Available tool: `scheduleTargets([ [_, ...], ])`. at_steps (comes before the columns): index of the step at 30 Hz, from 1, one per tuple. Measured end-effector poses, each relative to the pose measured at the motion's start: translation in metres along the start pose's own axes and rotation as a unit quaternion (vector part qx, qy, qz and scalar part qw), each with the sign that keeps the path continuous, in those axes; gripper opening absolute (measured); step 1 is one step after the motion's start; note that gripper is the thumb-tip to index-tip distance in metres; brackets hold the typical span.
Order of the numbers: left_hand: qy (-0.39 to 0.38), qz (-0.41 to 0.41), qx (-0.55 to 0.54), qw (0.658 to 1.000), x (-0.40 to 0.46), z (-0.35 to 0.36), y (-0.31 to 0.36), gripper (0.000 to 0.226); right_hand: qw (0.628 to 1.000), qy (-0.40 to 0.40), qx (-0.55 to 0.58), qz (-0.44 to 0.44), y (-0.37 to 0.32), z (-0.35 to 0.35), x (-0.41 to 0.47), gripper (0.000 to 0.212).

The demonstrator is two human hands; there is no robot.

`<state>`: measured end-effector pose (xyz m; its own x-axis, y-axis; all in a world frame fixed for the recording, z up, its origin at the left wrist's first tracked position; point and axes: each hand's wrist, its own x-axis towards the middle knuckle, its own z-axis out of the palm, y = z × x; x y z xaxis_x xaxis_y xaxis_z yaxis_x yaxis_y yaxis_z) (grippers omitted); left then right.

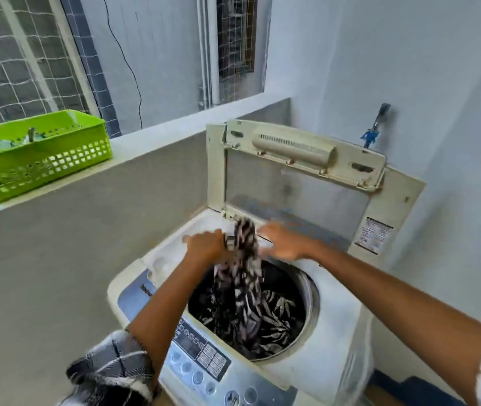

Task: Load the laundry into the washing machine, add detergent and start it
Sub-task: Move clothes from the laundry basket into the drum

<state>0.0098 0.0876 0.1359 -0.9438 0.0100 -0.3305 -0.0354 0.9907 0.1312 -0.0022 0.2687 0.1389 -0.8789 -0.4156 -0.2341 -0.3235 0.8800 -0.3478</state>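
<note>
A top-loading washing machine [333, 326] stands in the corner with its lid [294, 177] folded upright. Its drum holds dark leaf-print laundry [277, 315]. My left hand [207, 246] grips a black-and-white patterned garment [246, 259] above the drum's far rim; the cloth hangs down into the drum. My right hand [284, 241] is just to the right of the garment at its top, blurred by motion, and whether it holds the cloth is unclear. The control panel [204, 358] runs along the machine's near edge.
A green perforated basket [40, 159] with small items sits on the white ledge [133, 145] at the left. A tap with a blue fitting [375, 127] is on the wall behind the machine. A grey wall fills the space to the left of the machine.
</note>
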Motion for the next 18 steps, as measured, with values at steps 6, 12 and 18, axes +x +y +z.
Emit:
scheduleTargets([
  [6, -0.099, 0.026, -0.011, 0.995, 0.008, 0.072, -0.017, 0.075, 0.989, -0.104, 0.085, 0.069, 0.050, 0.059, -0.042, 0.037],
  [12, -0.018, 0.113, -0.158, 0.981, -0.020, 0.109, 0.034, 0.038, 0.953, 0.056, 0.279, 0.107, 0.072, 0.095, -0.085, 0.017],
  [18, 0.110, 0.276, -0.234, 0.926, -0.074, 0.150, 0.128, 0.026, 0.820, 0.362, 0.386, 0.217, 0.094, 0.131, -0.154, 0.032],
])
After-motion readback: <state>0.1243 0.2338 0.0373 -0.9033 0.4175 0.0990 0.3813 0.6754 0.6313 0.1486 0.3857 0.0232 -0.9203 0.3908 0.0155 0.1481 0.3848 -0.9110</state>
